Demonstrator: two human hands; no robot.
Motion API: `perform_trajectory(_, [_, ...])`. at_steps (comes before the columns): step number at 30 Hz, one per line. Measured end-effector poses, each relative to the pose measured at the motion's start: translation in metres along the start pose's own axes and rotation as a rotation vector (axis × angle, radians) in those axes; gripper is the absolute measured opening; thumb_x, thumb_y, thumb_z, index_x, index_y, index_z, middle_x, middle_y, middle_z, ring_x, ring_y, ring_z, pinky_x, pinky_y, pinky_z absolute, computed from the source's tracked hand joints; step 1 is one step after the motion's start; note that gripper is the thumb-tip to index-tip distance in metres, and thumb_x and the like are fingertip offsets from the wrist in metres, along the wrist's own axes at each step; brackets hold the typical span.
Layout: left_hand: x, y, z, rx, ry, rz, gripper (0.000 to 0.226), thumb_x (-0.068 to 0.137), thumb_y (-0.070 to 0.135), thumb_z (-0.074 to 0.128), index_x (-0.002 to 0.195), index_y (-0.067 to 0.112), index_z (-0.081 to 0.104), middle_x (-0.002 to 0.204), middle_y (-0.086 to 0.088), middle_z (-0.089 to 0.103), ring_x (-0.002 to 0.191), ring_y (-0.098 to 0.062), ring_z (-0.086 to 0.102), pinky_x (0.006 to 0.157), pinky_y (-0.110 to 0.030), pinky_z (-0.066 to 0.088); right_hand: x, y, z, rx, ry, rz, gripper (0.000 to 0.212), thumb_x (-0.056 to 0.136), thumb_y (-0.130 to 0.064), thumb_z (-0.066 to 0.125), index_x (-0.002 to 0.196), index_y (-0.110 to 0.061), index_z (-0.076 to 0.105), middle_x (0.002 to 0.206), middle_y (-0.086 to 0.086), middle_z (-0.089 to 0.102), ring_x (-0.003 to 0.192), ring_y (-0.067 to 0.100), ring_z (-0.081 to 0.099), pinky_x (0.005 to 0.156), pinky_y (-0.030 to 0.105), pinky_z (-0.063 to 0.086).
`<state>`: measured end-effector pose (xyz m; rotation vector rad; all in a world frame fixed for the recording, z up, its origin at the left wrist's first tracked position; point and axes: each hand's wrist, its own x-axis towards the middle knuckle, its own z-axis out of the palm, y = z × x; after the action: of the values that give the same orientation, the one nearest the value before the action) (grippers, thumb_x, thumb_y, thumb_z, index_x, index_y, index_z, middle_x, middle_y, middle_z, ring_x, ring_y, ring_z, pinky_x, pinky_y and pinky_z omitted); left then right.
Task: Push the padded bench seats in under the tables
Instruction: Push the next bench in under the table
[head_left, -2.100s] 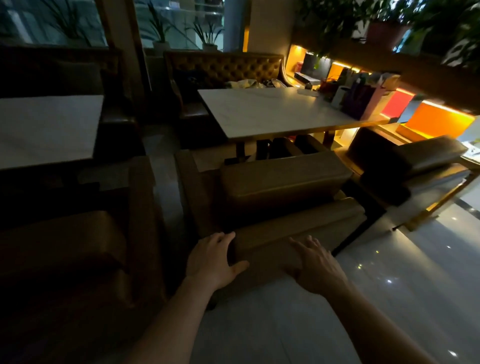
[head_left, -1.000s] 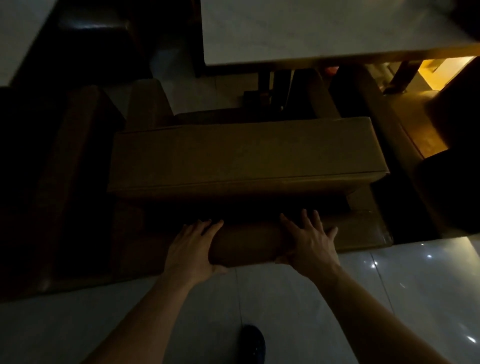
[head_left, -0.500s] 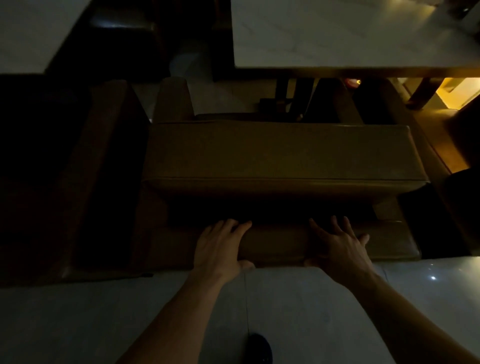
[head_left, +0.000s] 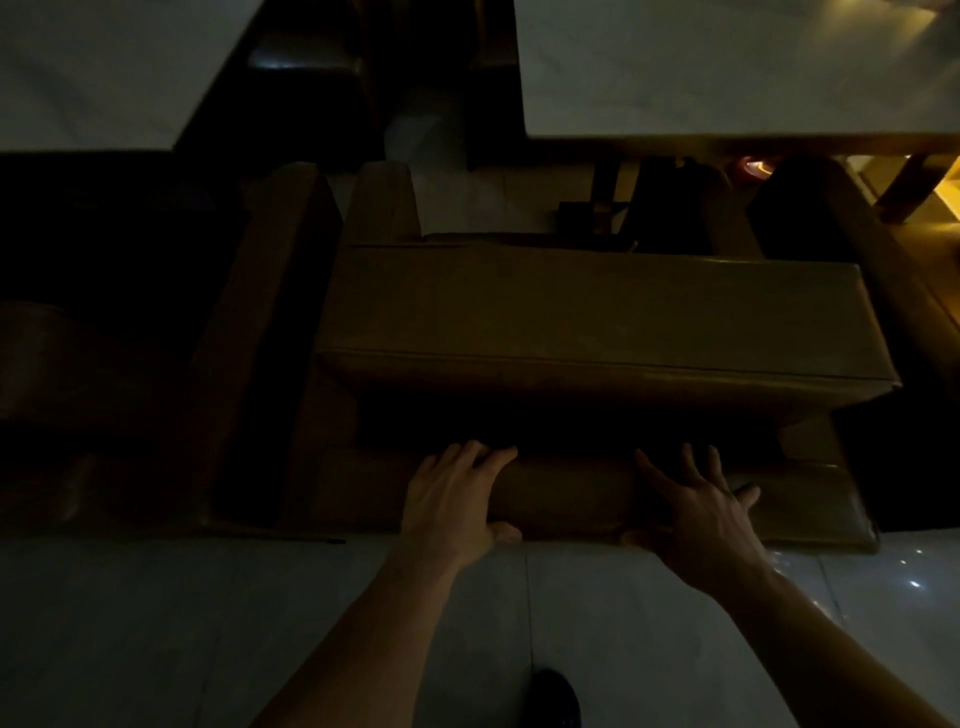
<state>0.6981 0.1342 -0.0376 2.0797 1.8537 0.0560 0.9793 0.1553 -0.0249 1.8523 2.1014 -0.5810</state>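
Observation:
A brown padded bench seat stands right below me in dim light, its thick seat cushion lying crosswise and its rounded backrest top nearest to me. My left hand lies flat over the backrest top, fingers draped forward and thumb at the near edge. My right hand presses flat on the same backrest further right, fingers spread. Beyond the bench is a pale marble-topped table, its dark pedestal leg showing under the near edge.
A second padded bench stands close on the left, beside another pale table. A further dark seat sits at the right near orange lighting. Glossy light floor tiles lie under me, and my dark shoe shows below.
My view has dropped from the whole room to straight down over the bench. Both hands have stayed on the backrest top while the bench drifted rightward in view.

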Motion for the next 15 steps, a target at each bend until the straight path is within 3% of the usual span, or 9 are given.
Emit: perform_trajectory(15, [-0.010,-0.011,-0.003,-0.006,-0.004,0.029,0.096,0.070,0.066,0.071,0.149,0.043,0.020,0.150,0.010,0.033,0.132,-0.019,0.033,0.107,-0.041,0.032,-0.004,-0.011,0.000,-0.012,-0.042,0.011,0.104,0.079,-0.071,0.060,0.153,-0.047,-0.009,0.165,0.012,-0.010,0.148,0.042,-0.018,0.110,0.077,0.005])
